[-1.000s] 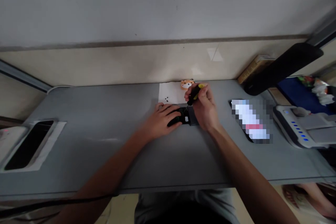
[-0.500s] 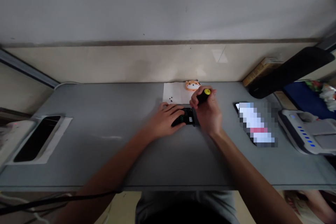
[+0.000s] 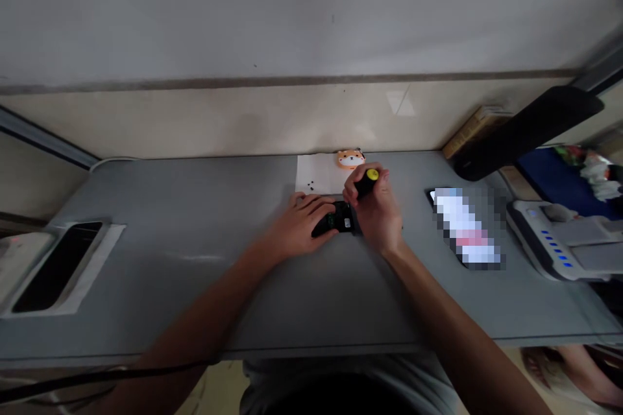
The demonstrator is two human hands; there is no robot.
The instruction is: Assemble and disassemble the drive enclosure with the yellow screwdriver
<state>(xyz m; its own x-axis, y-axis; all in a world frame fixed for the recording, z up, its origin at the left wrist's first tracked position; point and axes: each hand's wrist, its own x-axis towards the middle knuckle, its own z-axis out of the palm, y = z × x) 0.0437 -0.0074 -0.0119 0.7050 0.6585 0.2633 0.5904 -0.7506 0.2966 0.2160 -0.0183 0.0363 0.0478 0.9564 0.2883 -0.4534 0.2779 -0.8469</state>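
Observation:
A black electronic device with a bit of green circuit board and a small white label lies on the grey desk. Across its left part my left hand is curled, fingers on top and thumb along the near edge, pressing it down. My right hand is wrapped round a black screwdriver with a yellow end cap, held upright over the device's right end. The tip is hidden behind my fingers. Just beyond the device lies a sheet of white paper with several tiny dark screws on it.
An orange-and-white animal-faced case sits by the wall. To the right are a lit phone, a grey charging dock, a black cylinder and a box. A dark phone lies at left. Someone's leg shows lower right.
The whole view has shifted slightly, so things sit a little further left. My right hand still grips the screwdriver over the device; my left hand keeps its hold.

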